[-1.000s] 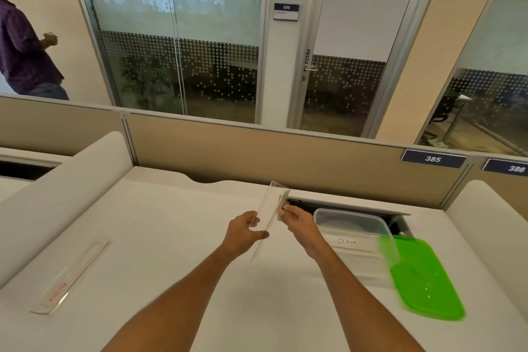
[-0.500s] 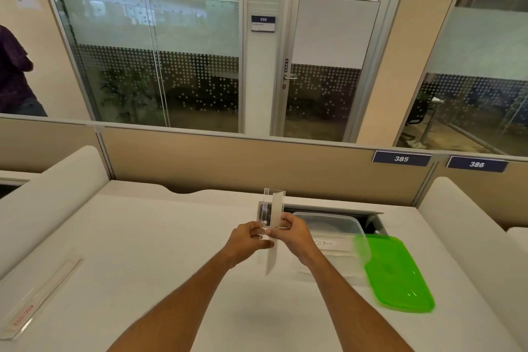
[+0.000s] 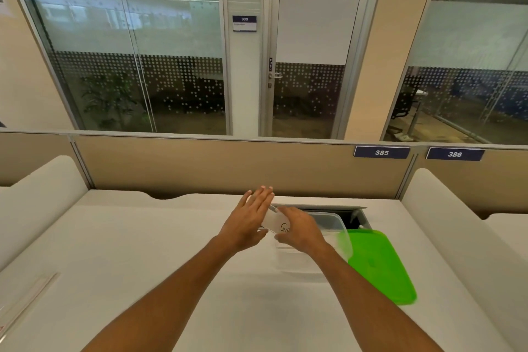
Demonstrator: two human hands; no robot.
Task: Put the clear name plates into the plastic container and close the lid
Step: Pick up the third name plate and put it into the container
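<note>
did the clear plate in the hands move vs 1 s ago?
Yes. The clear name plate went from upright to tilted low, down toward the plastic container rim.

Our two bare arms

We wear no sleeves, rings or watch that we can see; our left hand (image 3: 248, 220) and right hand (image 3: 300, 230) are bare, with short, pale nails.

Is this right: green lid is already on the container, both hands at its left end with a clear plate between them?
Not quite. The head view shows the green lid off, lying on the desk to the right of the open container. The rest holds: left hand and right hand are at its left end with a clear plate between them.
</note>
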